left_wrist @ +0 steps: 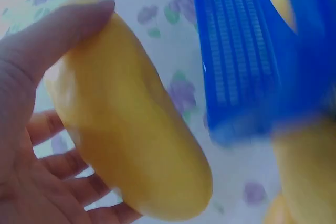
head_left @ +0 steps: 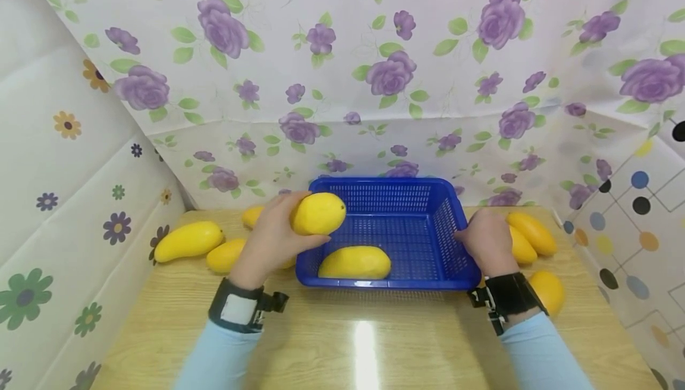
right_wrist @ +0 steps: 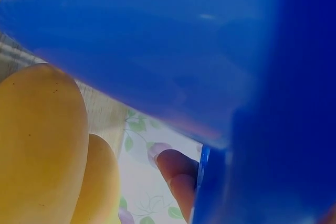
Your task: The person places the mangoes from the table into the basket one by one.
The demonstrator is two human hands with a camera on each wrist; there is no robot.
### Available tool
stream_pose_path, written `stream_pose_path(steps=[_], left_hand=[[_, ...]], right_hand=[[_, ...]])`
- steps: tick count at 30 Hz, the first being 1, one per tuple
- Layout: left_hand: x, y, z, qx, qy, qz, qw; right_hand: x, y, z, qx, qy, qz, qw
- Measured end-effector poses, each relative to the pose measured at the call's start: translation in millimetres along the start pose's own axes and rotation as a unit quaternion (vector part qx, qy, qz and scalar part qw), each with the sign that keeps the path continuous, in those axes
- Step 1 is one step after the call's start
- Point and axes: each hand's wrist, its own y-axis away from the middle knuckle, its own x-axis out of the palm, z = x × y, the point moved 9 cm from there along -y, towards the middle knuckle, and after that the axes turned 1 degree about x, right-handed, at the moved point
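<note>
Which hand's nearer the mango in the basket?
Left. The left hand, holding another mango, is up-left of that mango; the right hand is farther, gripping the right rim of the basket.

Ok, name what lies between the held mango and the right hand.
In the head view, the blue basket lies between the held mango and the right hand.

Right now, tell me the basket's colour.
The basket is deep blue; the head view shows it best.
</note>
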Motion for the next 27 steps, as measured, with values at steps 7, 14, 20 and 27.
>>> stream_pose_path(steps=[7,14,20,27], left_hand=[[31.1,-32.1,-32.8,0.026,0.018,0.005,0.9995],[69.1,-54.5,-53.7,0.036,0.003,0.027,0.9990],[95.6,-66.9,-58.9,0.012,-0.072,0.047,0.9962],[113.9,-64.3,-40.6,-0.034,-0.077,0.098,0.9916]], right_hand=[[-2,0.4,0,-0.010,0.001,-0.015,0.9998],[-4,0.1,-1,-0.017,0.004,-0.025,0.9995],[-6,0.3,0,-0.022,0.012,-0.039,0.9989],[-4,1.7,2,-0.023,0.004,-0.039,0.9990]])
